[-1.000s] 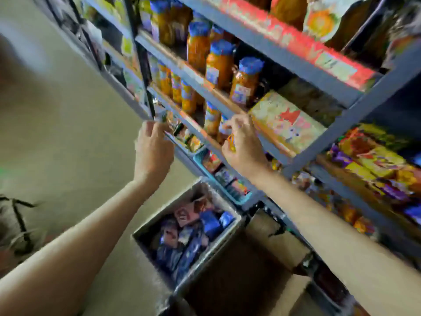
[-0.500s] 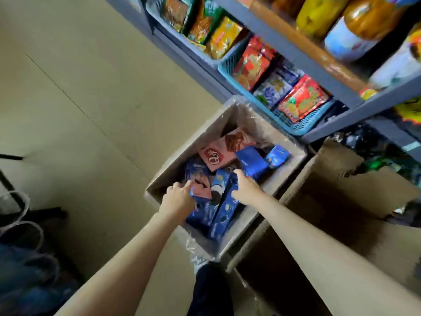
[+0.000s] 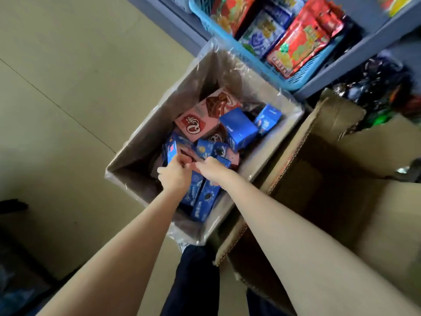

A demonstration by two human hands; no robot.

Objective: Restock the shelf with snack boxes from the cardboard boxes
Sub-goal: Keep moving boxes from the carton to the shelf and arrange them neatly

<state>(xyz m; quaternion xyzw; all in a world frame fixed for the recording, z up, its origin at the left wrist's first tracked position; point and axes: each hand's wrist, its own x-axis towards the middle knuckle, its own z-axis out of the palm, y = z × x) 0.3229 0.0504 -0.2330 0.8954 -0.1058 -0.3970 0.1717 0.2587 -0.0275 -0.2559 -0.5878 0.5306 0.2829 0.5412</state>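
Looking down into open cardboard box, plastic-lined, sitting on floor just below blue basket on shelf.

Both hands reaching into near half of cardboard box. Left hand curling its grip round upright blue snack box, thumb and fingers closing on its lower end. Right hand meeting left hand at middle of cardboard box, fingers curled onto a pink-red box lying between the two hands; exact hold partly hidden by knuckles, so cannot tell how firm.

Large pink snack box lying flat toward far side of cardboard box. Two blue cube boxes sitting at far right of cardboard box, one touching the pink one. More long blue boxes lying under the wrists at near edge of cardboard box.

Second cardboard box standing open right of cardboard box, touching it. Red and blue snack packets standing in the basket above cardboard box. Dark trouser legs showing just below cardboard box.
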